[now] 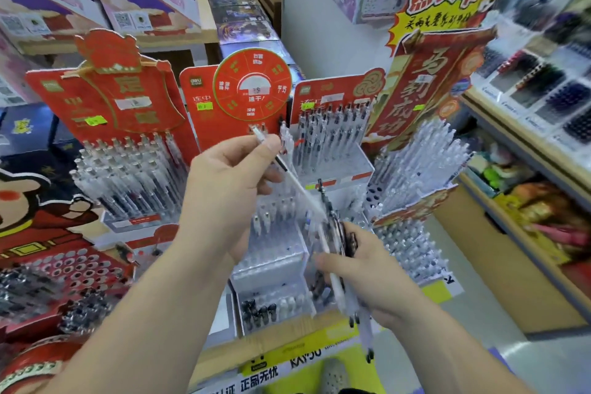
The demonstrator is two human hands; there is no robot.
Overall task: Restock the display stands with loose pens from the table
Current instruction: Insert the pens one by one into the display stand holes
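My left hand [233,182] pinches a single white pen [289,174] near its clip end, held slanted in front of the red-backed display stands. My right hand [367,269] grips a bundle of loose pens [335,240], white and dark ones, which stick out above and below the fist. Directly below my hands is a clear tiered pen stand [271,253] with many bare holes and a few pens in its lower rows. Behind it stands a red-backed stand [332,141] holding several pens.
A fuller pen stand [128,179] sits at the left, another tall one [419,163] at the right under a red sign. Red perforated trays [64,269] lie at the lower left. Shelves of boxed pens [543,89] run along the right. The table's yellow front edge [287,352] is near me.
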